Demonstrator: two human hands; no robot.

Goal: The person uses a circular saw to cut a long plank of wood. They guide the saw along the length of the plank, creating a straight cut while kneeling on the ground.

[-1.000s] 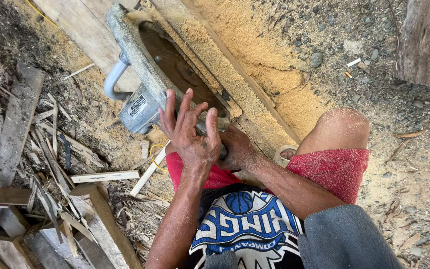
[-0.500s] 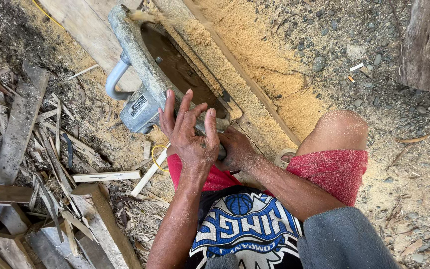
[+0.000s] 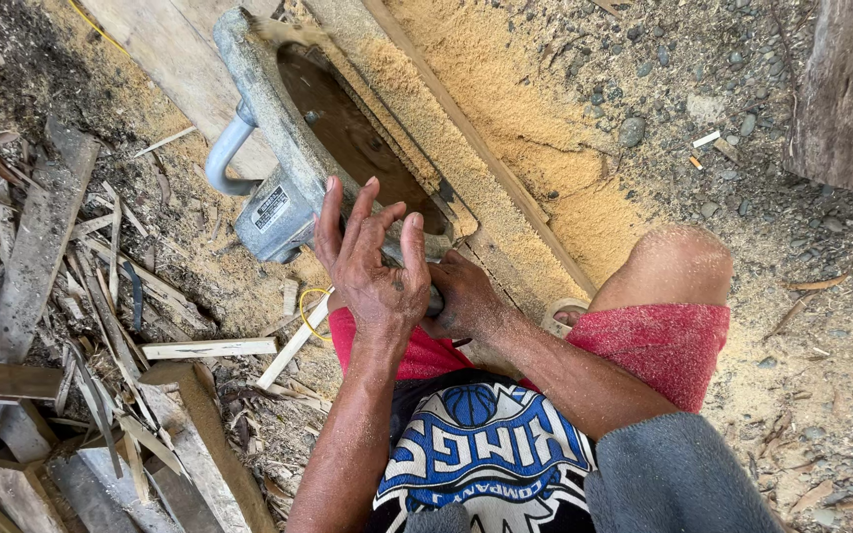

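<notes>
A grey circular saw (image 3: 273, 202) with a dark round blade (image 3: 348, 133) and a curved metal handle (image 3: 224, 158) lies on a sawdust-covered plank (image 3: 505, 188). My left hand (image 3: 372, 262) is raised over the saw's near end, fingers spread and upright, holding nothing. My right hand (image 3: 466, 306) is just behind it, curled around a dark part at the saw's rear that is mostly hidden by both hands. My knee in red shorts (image 3: 663, 336) is to the right.
Splintered wood scraps and slats (image 3: 101, 296) pile up at the left, with a loose strip (image 3: 207, 347) near my left arm. Sawdust (image 3: 545, 128) heaps along the plank. Gravel ground (image 3: 772, 227) lies to the right, and a log end (image 3: 851, 89) stands at the top right.
My left hand has shifted slightly over the saw's rear with its fingers still spread. My right hand stays in place.
</notes>
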